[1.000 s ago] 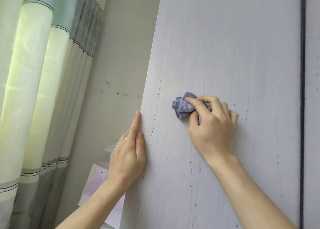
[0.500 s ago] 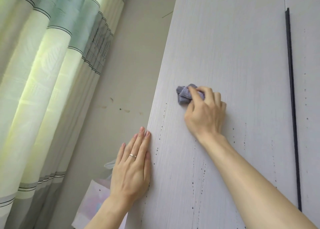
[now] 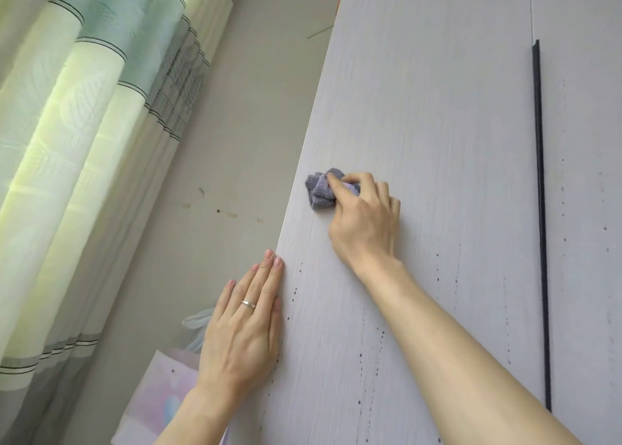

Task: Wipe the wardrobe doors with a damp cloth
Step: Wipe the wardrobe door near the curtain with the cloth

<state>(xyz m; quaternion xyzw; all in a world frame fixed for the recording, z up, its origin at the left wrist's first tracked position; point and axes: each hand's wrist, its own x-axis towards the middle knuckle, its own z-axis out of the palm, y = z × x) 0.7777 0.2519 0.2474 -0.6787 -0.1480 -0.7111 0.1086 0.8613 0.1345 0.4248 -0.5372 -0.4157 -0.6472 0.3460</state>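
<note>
The pale grey wardrobe door (image 3: 437,114) fills the right side of the head view, with lines of small dark specks on its lower part. My right hand (image 3: 365,220) grips a bunched purple-grey cloth (image 3: 321,190) and presses it against the door close to its left edge. My left hand (image 3: 244,326), wearing a ring, lies flat with straight fingers on the door's left edge, below the cloth.
A long dark vertical handle strip (image 3: 541,209) runs down the door's right side. Left of the wardrobe is a beige wall (image 3: 235,141) with small marks, then a green and grey curtain (image 3: 77,124). A pastel bag (image 3: 161,397) stands low by the wall.
My right hand has slid the cloth left toward the door's edge. The camera has tilted upward, showing the handle's top end. My left hand keeps its place on the door edge.
</note>
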